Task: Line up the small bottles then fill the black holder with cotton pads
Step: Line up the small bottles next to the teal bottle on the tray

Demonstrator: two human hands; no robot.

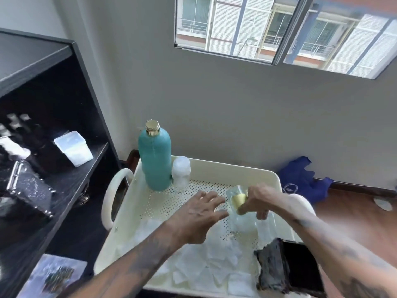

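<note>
Looking down from the head camera, you have both bare hands over a cream perforated tray (217, 168) with looped handles at its sides. Your right hand (256, 202) is pinched around a small clear bottle (236, 195) with a gold cap, holding it tilted above the tray's right middle. Your left hand (199, 216) hovers just beside it, fingers spread and palm down, gripping nothing. Blur hides whether more clear bottles stand under the right hand; something glassy shows there, but you cannot tell how many.

At the tray's far left corner stands 1 tall teal bottle (155, 160) with a gold cap, upright, with a small frosted white bottle (181, 171) touching its right side. White cotton pads (206, 267) lie scattered flat across the near half of the tray. The black holder (279, 267) sits at the near right corner, partly overhanging the rim, and its dark inside looks bare of pads.

To your left, a black shelf unit (71, 179) carries a translucent lidded box (73, 147) and dark cases.
</note>
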